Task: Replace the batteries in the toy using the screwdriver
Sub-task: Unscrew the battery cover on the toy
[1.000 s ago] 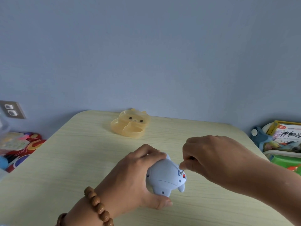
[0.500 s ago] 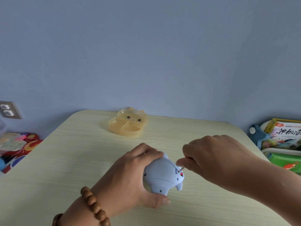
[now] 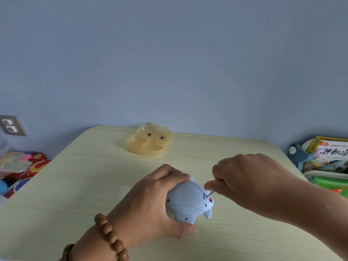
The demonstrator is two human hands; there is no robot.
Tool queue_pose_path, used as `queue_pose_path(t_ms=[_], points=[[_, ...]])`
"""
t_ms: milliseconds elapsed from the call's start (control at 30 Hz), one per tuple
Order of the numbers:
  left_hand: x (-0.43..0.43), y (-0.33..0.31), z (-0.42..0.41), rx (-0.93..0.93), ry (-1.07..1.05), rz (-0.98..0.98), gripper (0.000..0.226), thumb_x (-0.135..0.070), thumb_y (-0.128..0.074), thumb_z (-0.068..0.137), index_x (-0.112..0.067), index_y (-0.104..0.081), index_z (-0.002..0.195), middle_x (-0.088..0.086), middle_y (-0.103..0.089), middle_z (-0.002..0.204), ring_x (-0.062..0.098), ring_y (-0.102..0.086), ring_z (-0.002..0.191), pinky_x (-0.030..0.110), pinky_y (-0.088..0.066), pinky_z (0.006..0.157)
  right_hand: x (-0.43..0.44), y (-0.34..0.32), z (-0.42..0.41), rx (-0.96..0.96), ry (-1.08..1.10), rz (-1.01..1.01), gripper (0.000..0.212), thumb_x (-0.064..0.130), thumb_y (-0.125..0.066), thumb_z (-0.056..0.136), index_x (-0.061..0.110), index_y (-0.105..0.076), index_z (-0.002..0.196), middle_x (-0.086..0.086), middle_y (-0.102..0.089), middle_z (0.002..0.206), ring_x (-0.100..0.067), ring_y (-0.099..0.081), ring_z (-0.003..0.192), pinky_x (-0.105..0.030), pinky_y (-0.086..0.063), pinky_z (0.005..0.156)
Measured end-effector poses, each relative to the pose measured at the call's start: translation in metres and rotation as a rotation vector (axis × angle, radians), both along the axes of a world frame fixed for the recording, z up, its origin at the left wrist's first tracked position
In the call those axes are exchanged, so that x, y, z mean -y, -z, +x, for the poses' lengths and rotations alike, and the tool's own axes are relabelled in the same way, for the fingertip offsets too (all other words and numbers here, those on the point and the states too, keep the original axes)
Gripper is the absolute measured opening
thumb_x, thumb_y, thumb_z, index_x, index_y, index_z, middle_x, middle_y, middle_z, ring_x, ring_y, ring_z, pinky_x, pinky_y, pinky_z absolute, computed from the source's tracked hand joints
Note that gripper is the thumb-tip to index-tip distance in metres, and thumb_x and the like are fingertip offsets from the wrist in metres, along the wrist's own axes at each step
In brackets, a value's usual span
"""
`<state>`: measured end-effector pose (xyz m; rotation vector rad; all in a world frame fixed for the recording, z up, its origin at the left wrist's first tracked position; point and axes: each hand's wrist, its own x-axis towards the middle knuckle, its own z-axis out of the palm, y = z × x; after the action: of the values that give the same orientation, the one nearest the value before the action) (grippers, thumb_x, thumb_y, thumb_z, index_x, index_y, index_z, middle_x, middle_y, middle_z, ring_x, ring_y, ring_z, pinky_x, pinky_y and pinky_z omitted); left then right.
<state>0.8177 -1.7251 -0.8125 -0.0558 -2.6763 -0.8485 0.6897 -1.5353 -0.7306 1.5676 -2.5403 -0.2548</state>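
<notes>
A pale blue plastic animal toy lies on its side on the light wood table, its underside turned toward me. My left hand wraps around it, thumb underneath and fingers over the top. My right hand pinches a small screwdriver; only its thin metal shaft shows, with the tip set against the toy's right end beside a small red spot. The handle is hidden inside my fingers. No batteries are visible.
A translucent orange bear-shaped divided tray sits at the table's far side. Books and a blue toy are stacked off the right edge. Colourful items lie beyond the left edge, below a wall socket.
Both hands and the toy stay in almost the same place. The screwdriver tip remains on the toy's right end; my right fingers shift slightly around the tool.
</notes>
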Motion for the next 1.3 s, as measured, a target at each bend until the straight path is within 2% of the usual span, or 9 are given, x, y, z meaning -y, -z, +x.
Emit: queue_pose_path(t_ms=[167, 333, 433, 567, 667, 733, 800, 1100, 1300], points=[[0.000, -0.001, 0.001, 0.001, 0.003, -0.006, 0.093, -0.069, -0.085, 0.048, -0.044, -0.054, 0.132, -0.033, -0.045, 0.126, -0.003, -0.056, 0.111, 0.022, -0.053, 0.088, -0.006, -0.010, 0.009, 0.220, 0.053, -0.017, 0.029, 0.065, -0.043, 0.092, 0.041, -0.039, 0.107, 0.021, -0.052, 0.100, -0.009, -0.057, 0.083, -0.028, -0.044, 0.073], [0.000, 0.001, 0.001, 0.003, -0.009, -0.008, 0.092, -0.069, -0.085, 0.049, -0.044, -0.054, 0.131, -0.032, -0.046, 0.126, -0.001, -0.057, 0.111, 0.022, -0.054, 0.085, -0.007, -0.010, 0.006, 0.177, -0.019, -0.013, 0.015, 0.052, -0.047, 0.097, 0.040, -0.038, 0.100, 0.021, -0.049, 0.097, -0.008, -0.055, 0.075, -0.022, -0.043, 0.066], [-0.001, 0.001, 0.001, 0.007, -0.012, -0.009, 0.091, -0.068, -0.086, 0.049, -0.043, -0.055, 0.131, -0.031, -0.046, 0.125, -0.002, -0.056, 0.112, 0.021, -0.053, 0.085, -0.003, -0.008, 0.004, 0.120, -0.030, 0.019, 0.023, 0.056, -0.041, 0.099, 0.036, -0.040, 0.088, 0.014, -0.050, 0.091, -0.011, -0.055, 0.074, -0.025, -0.043, 0.065], [-0.001, 0.000, 0.001, 0.004, -0.014, -0.013, 0.091, -0.067, -0.087, 0.049, -0.042, -0.055, 0.130, -0.031, -0.047, 0.124, -0.002, -0.057, 0.111, 0.022, -0.053, 0.087, -0.001, 0.000, 0.001, 0.039, -0.005, 0.019, 0.042, 0.064, -0.028, 0.097, 0.029, -0.051, 0.093, 0.010, -0.058, 0.092, -0.015, -0.061, 0.079, -0.030, -0.048, 0.068], [-0.002, -0.001, 0.001, 0.006, -0.014, -0.017, 0.092, -0.067, -0.087, 0.049, -0.042, -0.055, 0.132, -0.032, -0.046, 0.126, -0.003, -0.056, 0.111, 0.021, -0.052, 0.087, -0.007, -0.004, 0.006, 0.183, 0.016, 0.011, 0.025, 0.062, -0.042, 0.094, 0.040, -0.041, 0.105, 0.023, -0.052, 0.089, -0.007, -0.057, 0.080, -0.022, -0.040, 0.066], [-0.003, -0.001, 0.001, 0.011, -0.018, -0.027, 0.092, -0.068, -0.086, 0.049, -0.042, -0.054, 0.132, -0.032, -0.045, 0.125, -0.004, -0.055, 0.110, 0.021, -0.052, 0.086, -0.009, -0.008, 0.008, 0.207, 0.003, 0.023, 0.018, 0.055, -0.047, 0.094, 0.042, -0.038, 0.102, 0.025, -0.049, 0.085, -0.004, -0.052, 0.075, -0.016, -0.034, 0.062], [-0.003, -0.001, 0.001, 0.008, -0.021, -0.034, 0.092, -0.068, -0.085, 0.049, -0.041, -0.055, 0.132, -0.032, -0.045, 0.125, -0.003, -0.056, 0.109, 0.021, -0.053, 0.085, -0.009, -0.007, 0.007, 0.192, -0.008, 0.006, 0.012, 0.050, -0.046, 0.097, 0.039, -0.041, 0.096, 0.020, -0.054, 0.090, -0.006, -0.054, 0.076, -0.019, -0.039, 0.064], [-0.004, -0.002, 0.000, 0.014, -0.020, -0.069, 0.093, -0.069, -0.084, 0.049, -0.042, -0.054, 0.132, -0.033, -0.043, 0.125, -0.002, -0.056, 0.110, 0.022, -0.052, 0.087, -0.006, 0.001, 0.006, 0.032, -0.048, 0.063, 0.039, 0.053, -0.027, 0.102, 0.027, -0.039, 0.075, 0.004, -0.057, 0.079, -0.022, -0.059, 0.072, -0.034, -0.044, 0.065], [-0.006, -0.003, 0.002, 0.020, -0.029, -0.081, 0.092, -0.071, -0.083, 0.049, -0.043, -0.053, 0.132, -0.033, -0.043, 0.125, -0.003, -0.056, 0.109, 0.019, -0.052, 0.086, -0.008, 0.002, 0.012, 0.048, 0.003, 0.024, 0.038, 0.054, -0.028, 0.101, 0.027, -0.041, 0.078, 0.004, -0.061, 0.083, -0.023, -0.061, 0.076, -0.035, -0.046, 0.067]])
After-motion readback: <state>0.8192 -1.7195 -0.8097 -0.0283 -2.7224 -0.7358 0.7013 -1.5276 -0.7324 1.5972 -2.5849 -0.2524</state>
